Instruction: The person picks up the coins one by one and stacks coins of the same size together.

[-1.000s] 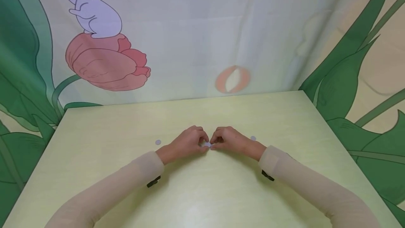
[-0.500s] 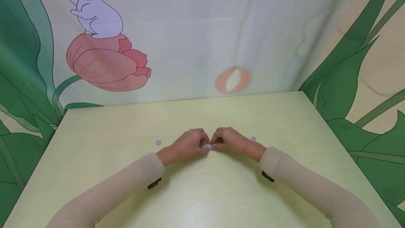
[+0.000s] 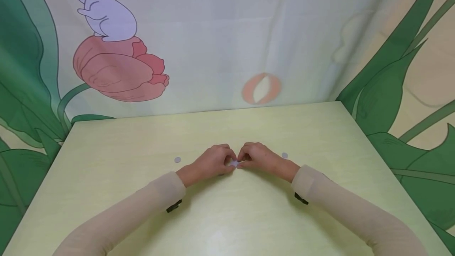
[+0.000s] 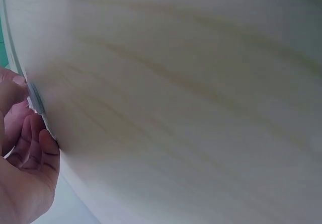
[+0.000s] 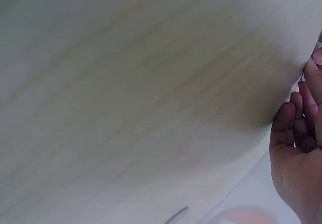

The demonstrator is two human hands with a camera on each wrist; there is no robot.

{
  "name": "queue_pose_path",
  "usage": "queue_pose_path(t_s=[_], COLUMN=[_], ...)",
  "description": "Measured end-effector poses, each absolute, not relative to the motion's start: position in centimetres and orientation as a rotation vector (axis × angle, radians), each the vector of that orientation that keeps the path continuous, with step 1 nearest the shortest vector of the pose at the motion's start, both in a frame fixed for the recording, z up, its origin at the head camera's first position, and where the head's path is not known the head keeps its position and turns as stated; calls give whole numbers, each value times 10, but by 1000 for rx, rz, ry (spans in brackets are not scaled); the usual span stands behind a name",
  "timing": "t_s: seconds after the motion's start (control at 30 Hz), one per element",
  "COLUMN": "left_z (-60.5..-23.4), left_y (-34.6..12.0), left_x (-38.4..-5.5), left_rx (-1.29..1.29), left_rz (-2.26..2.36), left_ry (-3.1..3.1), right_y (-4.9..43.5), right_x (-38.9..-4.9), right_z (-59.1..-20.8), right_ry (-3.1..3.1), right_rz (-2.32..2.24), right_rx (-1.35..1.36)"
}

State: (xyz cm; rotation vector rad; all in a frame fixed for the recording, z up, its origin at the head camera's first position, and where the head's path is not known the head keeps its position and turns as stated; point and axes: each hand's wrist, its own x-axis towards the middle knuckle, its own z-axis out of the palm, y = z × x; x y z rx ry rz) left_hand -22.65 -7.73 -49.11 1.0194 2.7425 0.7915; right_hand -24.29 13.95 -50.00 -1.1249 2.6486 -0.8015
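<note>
Fingertip to fingertip, my left hand (image 3: 215, 162) and right hand (image 3: 257, 156) meet near the table's middle. Between them is a small pale grey piece (image 3: 234, 163), mostly covered by the fingers and pinched from both sides with thumb and index finger. A thin grey disc (image 4: 35, 99) lies by the left thumb in the left wrist view; its edge (image 3: 221, 174) peeks out below that hand in the head view. Another grey disc (image 3: 177, 160) lies left of the left hand. Behind the right wrist is one more disc (image 3: 284, 155).
The light yellow-green table (image 3: 220, 216) spreads out around both forearms. At its far edge hangs a white cloth backdrop (image 3: 202, 50) printed with an animal, a pink flower and large green leaves. A dark wrist strap (image 3: 173, 205) shows under the left sleeve.
Both hands keep almost the same place, with the left one shifted very slightly right. A small grey edge now shows beneath the left hand. The outlying discs stay put.
</note>
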Motion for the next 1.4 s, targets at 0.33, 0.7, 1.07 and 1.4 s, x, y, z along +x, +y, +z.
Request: queue_pose_path(t_s=[0.33, 0.7, 1.07, 1.4], left_z=[-493, -497, -492, -497], left_y=[-81, -81, -79, -77], left_x=[-226, -228, -225, -228], left_rx=[963, 1017, 979, 959], left_rz=[803, 839, 826, 802], left_ry=[2754, 2735, 2739, 2769], right_y=[139, 142, 138, 142], right_x=[-239, -237, -237, -238], right_z=[-497, -494, -491, -487], right_ry=[2702, 2720, 2686, 2683], right_rz=[-747, -715, -773, -711], right_rx=[-1149, -1170, -1099, -1120])
